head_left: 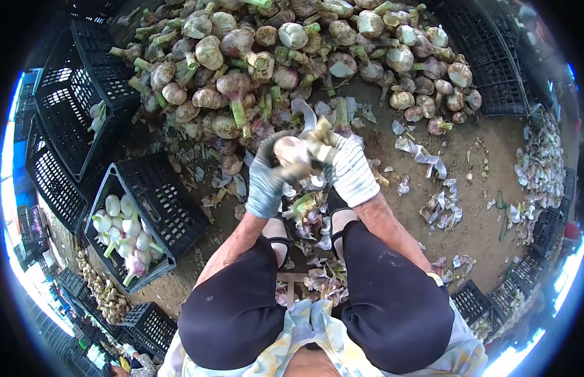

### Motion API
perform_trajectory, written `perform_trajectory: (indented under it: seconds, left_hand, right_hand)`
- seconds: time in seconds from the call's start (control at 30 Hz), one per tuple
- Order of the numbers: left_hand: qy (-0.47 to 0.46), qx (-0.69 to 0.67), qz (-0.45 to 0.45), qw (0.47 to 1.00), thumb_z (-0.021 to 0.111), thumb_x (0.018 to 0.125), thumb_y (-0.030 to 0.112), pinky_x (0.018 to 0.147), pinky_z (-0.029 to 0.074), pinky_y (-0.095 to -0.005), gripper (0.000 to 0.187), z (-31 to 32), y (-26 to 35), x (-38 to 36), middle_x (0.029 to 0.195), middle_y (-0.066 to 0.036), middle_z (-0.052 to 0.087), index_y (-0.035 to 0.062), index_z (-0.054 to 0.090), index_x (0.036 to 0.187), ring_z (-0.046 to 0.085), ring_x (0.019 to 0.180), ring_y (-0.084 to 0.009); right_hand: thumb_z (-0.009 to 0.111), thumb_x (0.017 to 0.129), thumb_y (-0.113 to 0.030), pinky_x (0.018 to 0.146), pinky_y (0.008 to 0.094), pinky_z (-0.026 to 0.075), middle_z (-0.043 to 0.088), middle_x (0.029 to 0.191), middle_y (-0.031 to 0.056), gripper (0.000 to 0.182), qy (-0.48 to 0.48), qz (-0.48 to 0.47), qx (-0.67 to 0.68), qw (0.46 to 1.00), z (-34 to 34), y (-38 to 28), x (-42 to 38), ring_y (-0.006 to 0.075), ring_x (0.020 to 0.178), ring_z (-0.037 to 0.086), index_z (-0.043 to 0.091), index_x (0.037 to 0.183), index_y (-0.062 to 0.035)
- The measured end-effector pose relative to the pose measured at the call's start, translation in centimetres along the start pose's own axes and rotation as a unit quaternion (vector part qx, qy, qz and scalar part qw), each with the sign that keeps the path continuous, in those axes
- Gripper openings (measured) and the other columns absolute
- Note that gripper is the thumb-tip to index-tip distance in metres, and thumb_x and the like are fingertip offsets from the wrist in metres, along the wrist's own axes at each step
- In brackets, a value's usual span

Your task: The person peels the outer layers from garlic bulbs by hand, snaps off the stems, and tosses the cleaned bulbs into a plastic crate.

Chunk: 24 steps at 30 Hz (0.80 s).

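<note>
My left hand (267,182), in a grey-white work glove, is closed around a garlic bulb (291,152) whose surface shows pale and smooth. Close against the bulb's right side, my right hand (352,166) wears a white striped glove. Its fingers are curled and blurred by motion, near a brownish scrap (319,135) that I cannot make out clearly. Just beyond both hands lies a big heap of unpeeled garlic (235,85) with green stalks. Loose skins (308,220) cover the ground between my feet.
A black crate (163,195) at my left holds peeled white garlic bulbs (123,229). More black crates (94,88) stand behind it, and another (487,56) is at the far right. Torn skins (443,204) litter the soil to the right. Another person (141,363) is at the lower left.
</note>
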<state>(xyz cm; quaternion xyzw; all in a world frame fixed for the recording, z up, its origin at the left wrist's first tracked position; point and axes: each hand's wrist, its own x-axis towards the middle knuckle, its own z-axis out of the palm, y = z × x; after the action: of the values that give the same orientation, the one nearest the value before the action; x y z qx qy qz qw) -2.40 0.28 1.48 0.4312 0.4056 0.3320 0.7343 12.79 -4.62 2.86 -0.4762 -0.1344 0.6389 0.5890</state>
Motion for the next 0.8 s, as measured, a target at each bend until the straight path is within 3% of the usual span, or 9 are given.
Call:
perform_trajectory:
  seconds: [0.13,0.33,0.4,0.47,0.53,0.6,0.67,0.73,0.8]
  left_hand:
    - [-0.015,-0.139,-0.033,0.99,0.079,0.063,0.02,0.087,0.045,-0.0307,0.062,-0.8,-0.6,0.8,0.105,-0.009,0.057,0.0015,0.05,0.115,0.055,0.095,-0.0164]
    - [-0.028,0.169,0.103,0.98,0.081,0.061,0.018,0.085,0.045,-0.0286,0.062,0.6,1.0,0.0,0.102,-0.005,0.057,0.002,0.051,0.113,0.054,0.094,-0.014]
    - [-0.034,-0.069,-0.128,0.989,0.071,0.073,0.032,0.083,0.048,-0.0321,0.053,-2.3,-1.7,0.9,0.102,-0.01,0.058,0.0019,0.052,0.113,0.057,0.092,-0.0183]
    - [0.038,-0.053,-0.048,0.997,0.058,0.078,0.047,0.057,0.051,-0.0309,0.048,-1.7,-2.8,1.5,0.081,-0.007,0.061,0.0061,0.057,0.102,0.059,0.064,-0.0175]
    - [0.015,-0.222,-0.361,0.905,0.047,0.075,0.062,0.033,0.037,-0.0289,0.055,-2.3,-2.5,1.5,0.06,-0.004,0.055,0.0111,0.058,0.091,0.045,0.037,-0.0157]
    - [-0.01,-0.285,-0.395,0.873,0.036,0.071,0.073,0.026,0.024,-0.0273,0.065,-2.0,-2.6,2.7,0.05,-0.005,0.048,0.0137,0.057,0.084,0.032,0.028,-0.0158]
    - [0.039,-0.314,-0.399,0.861,0.035,0.07,0.076,0.026,0.024,-0.0278,0.068,-2.3,-2.7,2.8,0.05,-0.006,0.05,0.0132,0.058,0.085,0.033,0.028,-0.0169]
    - [0.022,-0.289,-0.397,0.871,0.035,0.069,0.077,0.025,0.023,-0.0285,0.07,-2.5,-2.5,3.1,0.052,-0.007,0.052,0.0127,0.058,0.085,0.033,0.028,-0.0175]
    - [0.035,-0.263,-0.407,0.874,0.035,0.069,0.08,0.029,0.033,-0.0324,0.076,-3.4,-3.6,4.1,0.067,-0.012,0.059,0.0107,0.058,0.091,0.045,0.035,-0.0203]
  right_hand:
    - [0.059,0.081,-0.009,0.07,0.024,0.049,0.061,0.09,0.0058,0.03,-0.024,0.006,-0.078,0.997,-1.2,-0.2,0.2,0.0103,0.079,0.057,0.056,0.108,0.0021]
    - [0.061,0.077,-0.003,0.069,0.0254,0.049,0.063,0.087,0.0037,0.021,-0.038,0.069,-0.022,0.997,-2.0,-0.4,0.9,0.0118,0.076,0.059,0.061,0.098,-0.0003]
    - [0.058,0.075,0.002,0.07,0.0252,0.049,0.064,0.087,0.0056,0.023,-0.055,0.054,-0.051,0.996,-2.5,0.0,0.8,0.0126,0.078,0.059,0.061,0.098,0.0005]
    - [0.057,0.073,0.003,0.07,0.0253,0.048,0.064,0.087,0.0078,0.025,-0.006,-0.002,-0.133,0.991,-2.7,2.3,1.6,0.0153,0.078,0.06,0.06,0.098,0.0007]
    - [0.055,0.07,0.002,0.07,0.0285,0.048,0.062,0.09,0.0143,0.028,0.051,-0.203,-0.362,0.908,-3.0,3.2,1.9,0.0242,0.081,0.06,0.059,0.098,0.0013]
    - [0.056,0.069,0.0,0.075,0.0323,0.046,0.059,0.096,0.0164,0.027,0.068,-0.395,-0.546,0.735,-3.3,3.5,3.0,0.0281,0.087,0.059,0.058,0.096,0.0005]
    - [0.059,0.069,-0.004,0.08,0.0336,0.044,0.058,0.1,0.0166,0.031,0.048,-0.363,-0.566,0.739,-3.6,3.6,3.1,0.0277,0.094,0.056,0.057,0.1,0.0003]
    - [0.061,0.072,-0.005,0.08,0.0316,0.045,0.059,0.099,0.0137,0.033,-0.012,-0.127,-0.341,0.931,-2.6,1.5,1.8,0.023,0.093,0.056,0.054,0.104,0.0006]
    - [0.063,0.075,-0.003,0.07,0.0255,0.049,0.06,0.094,0.0049,0.031,-0.05,0.004,0.003,0.999,-2.1,1.2,0.6,0.0104,0.082,0.057,0.054,0.105,-0.0003]
